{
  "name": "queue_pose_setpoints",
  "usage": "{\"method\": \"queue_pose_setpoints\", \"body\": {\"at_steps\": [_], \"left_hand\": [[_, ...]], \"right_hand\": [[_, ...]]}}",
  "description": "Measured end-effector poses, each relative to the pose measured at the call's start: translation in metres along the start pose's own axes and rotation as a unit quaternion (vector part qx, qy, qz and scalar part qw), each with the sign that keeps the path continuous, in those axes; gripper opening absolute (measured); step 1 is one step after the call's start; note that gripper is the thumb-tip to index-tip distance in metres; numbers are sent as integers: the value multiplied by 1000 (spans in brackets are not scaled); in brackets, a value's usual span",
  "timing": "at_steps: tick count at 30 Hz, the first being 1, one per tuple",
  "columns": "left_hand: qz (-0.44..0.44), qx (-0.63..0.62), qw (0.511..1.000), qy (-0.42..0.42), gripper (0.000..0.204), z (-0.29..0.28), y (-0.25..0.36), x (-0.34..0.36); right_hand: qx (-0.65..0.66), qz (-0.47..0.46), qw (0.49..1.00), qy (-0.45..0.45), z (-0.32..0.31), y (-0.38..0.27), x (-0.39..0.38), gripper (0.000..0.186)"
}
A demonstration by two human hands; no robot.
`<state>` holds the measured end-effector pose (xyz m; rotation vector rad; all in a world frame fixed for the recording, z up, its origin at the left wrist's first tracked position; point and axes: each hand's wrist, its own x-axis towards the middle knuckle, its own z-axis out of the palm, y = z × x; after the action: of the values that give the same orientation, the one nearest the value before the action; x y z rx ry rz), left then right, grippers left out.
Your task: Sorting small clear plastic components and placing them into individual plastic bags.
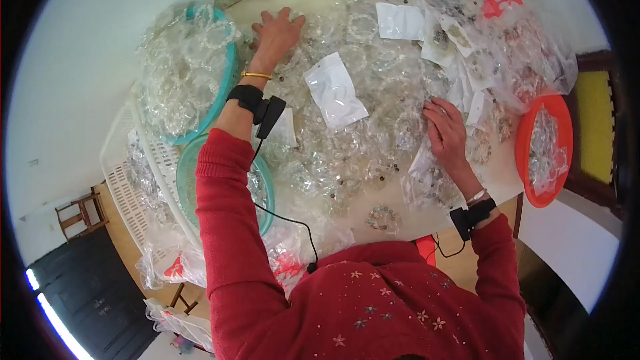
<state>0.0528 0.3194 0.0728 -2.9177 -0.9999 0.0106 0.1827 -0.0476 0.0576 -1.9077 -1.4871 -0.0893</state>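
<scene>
At the far left of the table, my left hand [278,32] reaches out with its fingers spread over the edge of a wide heap of clear plastic packets [360,153]. Bead bracelets show inside many of them. My right hand [447,132] rests on the heap's right side, fingers slightly bent and thumb apart; I see nothing held in it. Between the hands lies a white packet [335,91], and a second white packet [400,21] is farther back. Close to the front edge is a packet with a multicoloured bead bracelet [383,217].
A blue-green basket [230,80] heaped with packets stands at left, above a green basket [267,193] and a white crate [127,187]. An orange-red basket [563,137] sits at the right edge, beside a large plastic bag [533,53]. Cables hang from both wrist bands.
</scene>
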Motion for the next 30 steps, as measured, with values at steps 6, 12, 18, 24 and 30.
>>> {"method": "queue_pose_setpoints", "body": {"at_steps": [6,12,18,24,30], "left_hand": [[24,-115,993,-9,44,1,47,-25],[-28,-363,931,-28,43,-47,84,-75],[-132,-278,951,1,46,-59,50,-58],[-157,-170,969,87,39,22,-12,-34],[-262,-162,947,96,43,26,16,-78]], "right_hand": [[4,-7,1000,12,2,-1,3,18],[-3,-10,1000,12,0,3,-2,17],[-8,-17,999,29,0,4,-3,16],[-3,-38,999,30,8,4,-3,17],[-14,-38,998,37,4,8,-3,17]]}}
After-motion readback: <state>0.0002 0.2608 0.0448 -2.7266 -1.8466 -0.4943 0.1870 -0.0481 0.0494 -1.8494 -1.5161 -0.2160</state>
